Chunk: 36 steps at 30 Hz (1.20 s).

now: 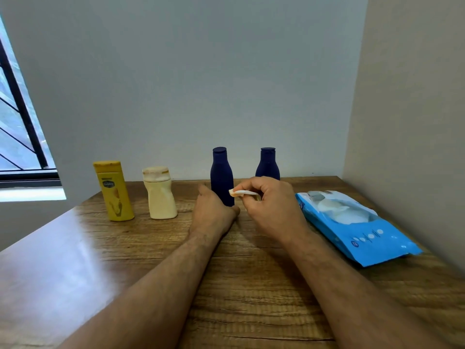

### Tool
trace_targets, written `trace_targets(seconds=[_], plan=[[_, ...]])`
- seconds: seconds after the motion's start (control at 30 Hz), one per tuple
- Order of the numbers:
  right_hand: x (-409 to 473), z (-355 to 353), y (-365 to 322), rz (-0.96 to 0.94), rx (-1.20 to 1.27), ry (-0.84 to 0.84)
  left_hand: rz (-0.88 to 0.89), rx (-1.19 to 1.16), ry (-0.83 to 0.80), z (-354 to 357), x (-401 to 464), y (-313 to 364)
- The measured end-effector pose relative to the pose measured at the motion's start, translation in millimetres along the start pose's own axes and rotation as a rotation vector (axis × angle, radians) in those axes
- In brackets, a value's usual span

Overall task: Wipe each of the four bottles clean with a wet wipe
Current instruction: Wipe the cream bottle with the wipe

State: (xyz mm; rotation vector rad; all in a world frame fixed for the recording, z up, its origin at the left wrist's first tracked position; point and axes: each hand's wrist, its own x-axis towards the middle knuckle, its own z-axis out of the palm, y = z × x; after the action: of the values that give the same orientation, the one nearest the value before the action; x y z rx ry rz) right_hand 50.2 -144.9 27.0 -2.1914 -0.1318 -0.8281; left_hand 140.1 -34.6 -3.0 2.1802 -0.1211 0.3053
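Domestic room, most likely a home. Evidence: a wood-grain surface (pixel 251 285) set into a corner between a plain pale wall (pixel 201 84) and a beige side wall (pixel 415 96). A window (pixel 17 127) with a dark frame and bars is at the left. Household toiletries stand on the surface: a yellow bottle (pixel 113 191), a cream bottle (pixel 160 193), two dark blue bottles (pixel 221 176), and a blue wipes pack (pixel 357 227).
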Motion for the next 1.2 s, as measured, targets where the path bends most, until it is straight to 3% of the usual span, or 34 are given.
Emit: trace_targets(seconds=[0.27,0.4,0.47,0.6,0.83,1.2], plan=[[-5,-5,-5,0.013,-0.001,-0.012,-0.035,-0.039,0.058,-20,-25,-3],[-7,-8,-6,0.036,0.032,-0.011,0.073,-0.232,0.394,-44,-25,-1],[-6,-9,-6,0.037,0.029,-0.003,0.134,-0.209,0.567,-53,-21,-4],[-5,-9,-6,0.030,0.020,-0.004,0.052,-0.153,0.713,-59,-11,-18],[-5,-5,-5,0.010,0.008,-0.025,-0.159,-0.123,0.643,-56,2,-33],[-6,-1,-7,-0.016,0.010,-0.067,-0.169,-0.151,0.522,-52,20,-38]])
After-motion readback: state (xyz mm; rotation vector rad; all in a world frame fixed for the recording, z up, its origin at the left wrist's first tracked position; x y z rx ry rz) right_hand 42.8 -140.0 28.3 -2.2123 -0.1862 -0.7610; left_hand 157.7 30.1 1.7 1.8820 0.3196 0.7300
